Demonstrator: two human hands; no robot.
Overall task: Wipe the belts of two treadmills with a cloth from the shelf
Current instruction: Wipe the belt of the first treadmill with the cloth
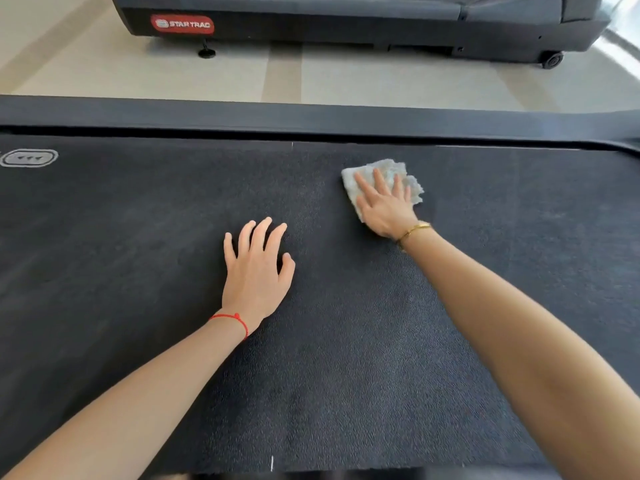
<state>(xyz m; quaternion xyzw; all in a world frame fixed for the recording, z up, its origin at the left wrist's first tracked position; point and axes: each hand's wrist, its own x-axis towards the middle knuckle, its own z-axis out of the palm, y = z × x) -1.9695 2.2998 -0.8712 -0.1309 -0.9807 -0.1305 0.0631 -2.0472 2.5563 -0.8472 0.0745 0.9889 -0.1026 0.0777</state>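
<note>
Two flat, unclenched hands: right hand (382,206) presses cloth (384,176) near belt (138,237) edge (seemingly); left hand (258,268) bare.

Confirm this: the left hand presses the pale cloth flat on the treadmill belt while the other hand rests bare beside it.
Wrong hand. The head view shows the right hand pressing the pale cloth flat on the treadmill belt, while the left hand rests bare beside it.

Two treadmills (346,26) (104,237), one cloth (388,168), two hands (254,271) (384,209), two bracelets (239,320) (414,230), approx. one wheel (552,59).

pale grey cloth (384,171), speckled black belt (138,237)
</note>
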